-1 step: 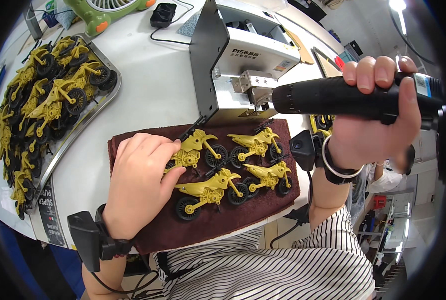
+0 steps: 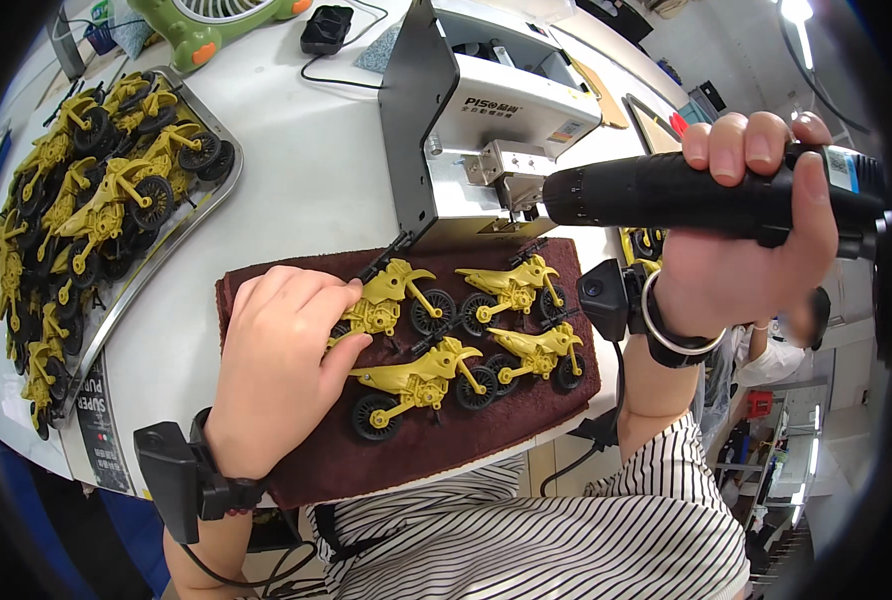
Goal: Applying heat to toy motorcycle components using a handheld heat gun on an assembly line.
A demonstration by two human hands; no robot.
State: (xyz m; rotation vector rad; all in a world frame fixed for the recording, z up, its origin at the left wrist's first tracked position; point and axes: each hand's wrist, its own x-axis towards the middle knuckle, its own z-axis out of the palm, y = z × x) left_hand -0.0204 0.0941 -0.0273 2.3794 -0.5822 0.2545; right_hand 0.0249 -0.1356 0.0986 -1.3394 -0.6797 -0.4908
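My left hand point(image 2: 286, 370) is closed on the rear end of a yellow toy motorcycle point(image 2: 391, 298), which lies on a dark brown cloth point(image 2: 446, 450). Thumb and fingertips cover its back wheel. Beside it on the cloth are more yellow motorcycles with black wheels, one nearer me point(image 2: 421, 378) and others to the right. Raised at the right, my right hand point(image 2: 711, 285) grips a black electric screwdriver point(image 2: 656, 192), held roughly level. The screwdriver's nose points left, at the metal outlet block of a silver screw feeder point(image 2: 536, 85); its bit tip is hard to make out.
A metal tray point(image 2: 181, 220) heaped with yellow motorcycles stands at the left. Behind are a green fan point(image 2: 201, 30) and a small black box with a cable point(image 2: 326, 30). More yellow parts point(image 2: 646, 243) sit beyond my right wrist. Another person's sleeve point(image 2: 771, 360) shows far right.
The screwdriver and my right hand have shifted very slightly left. My left hand and the motorcycles stay in place.
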